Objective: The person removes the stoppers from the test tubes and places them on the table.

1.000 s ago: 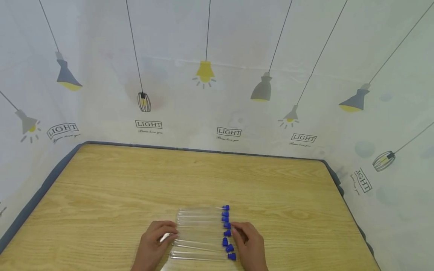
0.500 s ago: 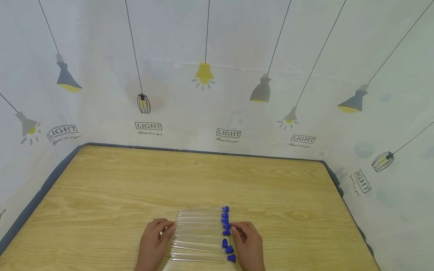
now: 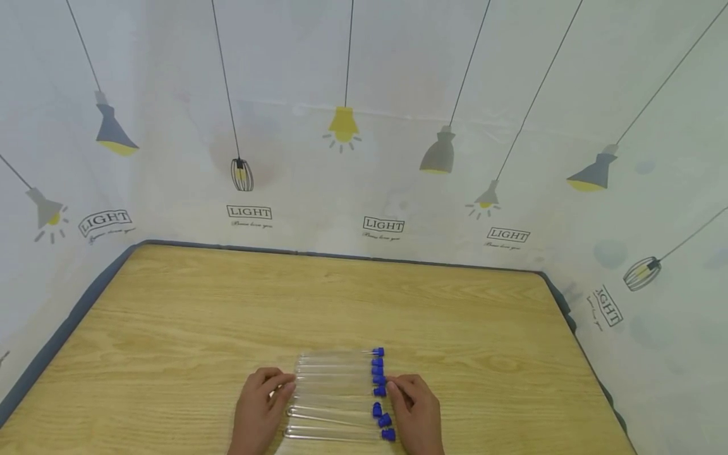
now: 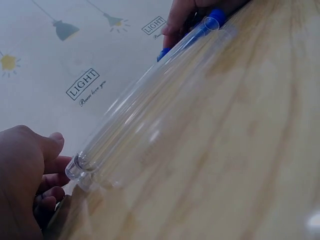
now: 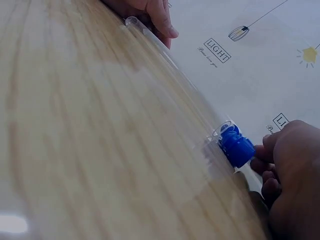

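Several clear test tubes point(image 3: 335, 380) with blue caps point(image 3: 378, 371) lie side by side in a row on the wooden table. Their rounded ends point left and their caps right. At the left, my left hand point(image 3: 258, 404) has its fingertips right at the rounded ends, thumb apart from the fingers; the left wrist view shows them beside the nearest tube's end point(image 4: 74, 170). On the other side, my right hand point(image 3: 418, 407) touches a cap in the middle of the row with its fingertips, fingers bent. The nearest caps sit slightly askew, with gaps between their tubes.
The wooden tabletop point(image 3: 227, 303) stretches beyond and to both sides of the tubes, with a dark blue edge point(image 3: 335, 254) at the back. Behind it hangs a pale wall sheet point(image 3: 296, 76) printed with lamps and lettering.
My left hand has drawn its thumb and fingers closer together and shifted slightly up along the tube ends. The right hand has stayed at the caps; the tubes lie almost the same.
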`<state>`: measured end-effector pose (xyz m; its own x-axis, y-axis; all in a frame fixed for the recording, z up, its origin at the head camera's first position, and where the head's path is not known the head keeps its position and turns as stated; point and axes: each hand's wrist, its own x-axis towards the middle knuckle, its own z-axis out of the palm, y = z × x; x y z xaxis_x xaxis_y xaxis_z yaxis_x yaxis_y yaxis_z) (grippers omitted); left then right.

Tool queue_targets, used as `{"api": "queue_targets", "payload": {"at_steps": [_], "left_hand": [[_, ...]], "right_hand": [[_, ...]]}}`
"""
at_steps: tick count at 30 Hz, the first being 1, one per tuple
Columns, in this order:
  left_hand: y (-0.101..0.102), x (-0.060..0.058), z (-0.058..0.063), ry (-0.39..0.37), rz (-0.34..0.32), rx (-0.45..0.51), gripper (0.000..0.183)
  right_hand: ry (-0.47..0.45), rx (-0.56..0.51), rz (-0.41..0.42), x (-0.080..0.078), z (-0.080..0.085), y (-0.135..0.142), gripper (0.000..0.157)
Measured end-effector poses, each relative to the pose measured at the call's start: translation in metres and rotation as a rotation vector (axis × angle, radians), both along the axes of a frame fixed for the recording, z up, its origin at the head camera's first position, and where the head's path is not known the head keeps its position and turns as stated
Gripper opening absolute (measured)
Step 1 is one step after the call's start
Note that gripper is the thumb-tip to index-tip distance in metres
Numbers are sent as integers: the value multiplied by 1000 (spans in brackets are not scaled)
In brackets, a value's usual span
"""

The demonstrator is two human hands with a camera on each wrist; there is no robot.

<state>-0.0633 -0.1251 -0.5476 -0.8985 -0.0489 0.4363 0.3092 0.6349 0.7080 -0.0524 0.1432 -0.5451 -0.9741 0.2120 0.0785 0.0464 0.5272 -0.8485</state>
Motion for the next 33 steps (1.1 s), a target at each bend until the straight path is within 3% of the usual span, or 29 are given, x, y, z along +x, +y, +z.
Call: {"api": "queue_targets", "payload": {"at_steps": [6,16,20,23,27,29,33], "left_hand": [[1,1,2,28,-8,86,13],[0,2,-4,-100,12,232,14],[0,4,-5,-41,-7,305,20],[0,5,-6,41,-40,352,26],[-1,5,-6,127,-85,372,30],[-2,5,-4,138,-107,389,30],[-2,4,1,108,-187,474,32]], "right_hand": [[104,-113,11,2,-3,1,11],[252,-254,70,5,-7,2,13],[343,-301,135,5,-5,1,16],[464,-295,169,6,2,-1,21],[582,-267,159,8,14,-5,25],[619,-280,160,9,17,-7,27],[688,-421,214,8,19,-7,31]]}}
